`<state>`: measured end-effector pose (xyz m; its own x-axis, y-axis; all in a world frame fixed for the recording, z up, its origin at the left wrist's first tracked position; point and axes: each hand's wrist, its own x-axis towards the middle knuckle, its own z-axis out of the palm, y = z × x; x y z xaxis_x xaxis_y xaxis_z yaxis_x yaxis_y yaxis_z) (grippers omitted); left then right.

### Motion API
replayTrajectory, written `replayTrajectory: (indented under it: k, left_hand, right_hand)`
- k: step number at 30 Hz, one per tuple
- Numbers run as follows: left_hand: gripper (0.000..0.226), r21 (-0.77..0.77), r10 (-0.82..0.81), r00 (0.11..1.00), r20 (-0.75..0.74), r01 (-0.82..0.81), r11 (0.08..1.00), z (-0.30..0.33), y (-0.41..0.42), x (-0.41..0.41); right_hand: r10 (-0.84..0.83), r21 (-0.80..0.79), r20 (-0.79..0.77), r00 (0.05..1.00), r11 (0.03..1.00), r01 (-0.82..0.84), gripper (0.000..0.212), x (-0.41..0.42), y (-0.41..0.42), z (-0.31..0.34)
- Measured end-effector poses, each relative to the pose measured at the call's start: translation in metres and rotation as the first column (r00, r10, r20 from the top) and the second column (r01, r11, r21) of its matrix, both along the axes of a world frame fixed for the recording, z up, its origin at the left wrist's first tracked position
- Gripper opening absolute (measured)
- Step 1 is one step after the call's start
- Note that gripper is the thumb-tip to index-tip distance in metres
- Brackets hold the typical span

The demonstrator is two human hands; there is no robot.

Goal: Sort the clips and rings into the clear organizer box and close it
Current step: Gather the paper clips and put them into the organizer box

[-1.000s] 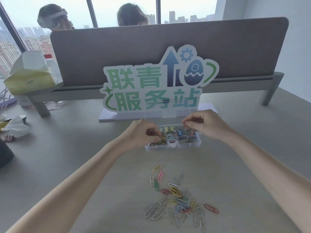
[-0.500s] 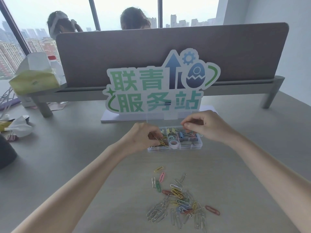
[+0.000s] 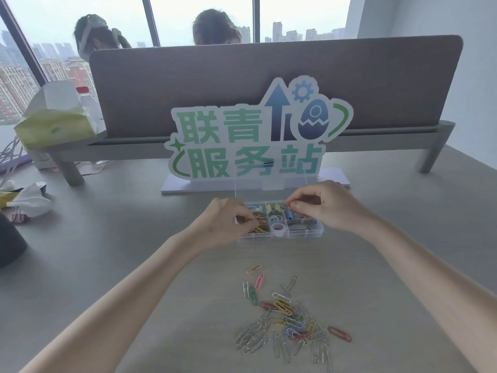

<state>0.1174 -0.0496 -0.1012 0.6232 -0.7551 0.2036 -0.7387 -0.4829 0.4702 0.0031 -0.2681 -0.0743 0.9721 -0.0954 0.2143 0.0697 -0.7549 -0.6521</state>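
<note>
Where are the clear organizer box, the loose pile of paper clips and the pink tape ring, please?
clear organizer box (image 3: 309, 234), head view, on its near front wall.
pile of paper clips (image 3: 287, 319), head view, on the middle of the heap.
pink tape ring (image 3: 279, 227), head view, on its near rim, in a middle compartment.

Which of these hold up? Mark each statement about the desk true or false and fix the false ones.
1. A pile of loose paper clips lies on the desk nearer the person than the organizer box. True.
2. The box is closed. False: it is open, with both hands over its compartments.
3. The left hand is at the box's left end, over a compartment holding paper clips. True.
4. The right hand rests flat on the desk beside the pile. False: it is at the box's far side with curled fingers.
5. A red paper clip lies at the pile's right edge. True.
</note>
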Motion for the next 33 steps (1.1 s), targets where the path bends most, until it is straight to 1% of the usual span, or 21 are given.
replayTrajectory:
  k: [2, 4, 9, 11, 16, 18, 23, 26, 29, 30, 31, 33]
  left_hand:
    - [0.015, 0.020, 0.002, 1.000, 0.028, -0.003, 1.000, -0.001, 0.001, -0.001]
    - [0.018, 0.002, 0.010, 0.999, 0.045, -0.010, 1.000, -0.002, 0.003, -0.002]
    - [0.009, -0.096, 0.055, 0.998, 0.038, -0.051, 0.994, -0.010, 0.008, 0.000]
    - [0.009, -0.094, 0.036, 0.997, 0.072, -0.029, 0.995, -0.014, 0.009, 0.001]
    - [0.013, -0.040, -0.069, 0.986, 0.154, 0.076, 0.996, -0.017, 0.007, 0.000]
    - [0.013, -0.060, -0.090, 0.983, 0.162, 0.101, 0.993, -0.017, 0.006, -0.001]
    - [0.011, -0.108, -0.067, 0.979, 0.191, 0.089, 0.990, -0.018, 0.006, -0.002]
    - [0.010, -0.167, -0.064, 0.976, 0.206, 0.100, 0.981, -0.017, 0.009, -0.005]
    - [0.010, -0.214, -0.061, 0.964, 0.259, 0.119, 0.970, -0.011, 0.016, -0.018]
    - [0.011, -0.203, -0.075, 0.963, 0.260, 0.131, 0.970, -0.010, 0.021, -0.024]
    - [0.013, -0.162, -0.106, 0.967, 0.230, 0.145, 0.976, -0.009, 0.026, -0.030]
    - [0.019, -0.006, -0.197, 0.972, 0.130, 0.199, 0.980, -0.010, 0.037, -0.043]
  right_hand:
    - [0.003, -0.007, -0.003, 1.000, 1.000, -0.003, 0.011, -0.002, 0.002, 0.001]
    - [0.009, -0.021, -0.009, 1.000, 1.000, -0.010, 0.012, -0.004, 0.003, 0.001]
    - [0.014, -0.062, 0.000, 1.000, 0.998, -0.014, 0.010, -0.003, 0.010, -0.001]
    - [0.027, -0.065, -0.001, 1.000, 0.998, -0.027, 0.010, -0.001, 0.013, -0.002]
    - [0.042, -0.118, -0.009, 0.999, 0.992, -0.043, 0.010, 0.000, 0.015, -0.005]
    - [0.042, -0.127, -0.005, 0.999, 0.991, -0.043, 0.010, 0.000, 0.015, -0.005]
    - [0.046, -0.142, -0.007, 0.999, 0.989, -0.047, 0.010, -0.002, 0.015, -0.004]
    - [0.055, -0.134, -0.004, 0.998, 0.990, -0.055, 0.010, -0.007, 0.017, -0.005]
    - [0.087, -0.134, -0.053, 0.995, 0.987, -0.093, 0.011, -0.015, 0.020, -0.005]
    - [0.101, -0.142, -0.098, 0.990, 0.983, -0.114, 0.012, -0.018, 0.022, -0.005]
    - [0.119, -0.158, -0.150, 0.981, 0.977, -0.142, 0.014, -0.022, 0.023, -0.006]
    - [0.158, -0.210, -0.233, 0.960, 0.955, -0.209, 0.016, -0.030, 0.026, -0.010]
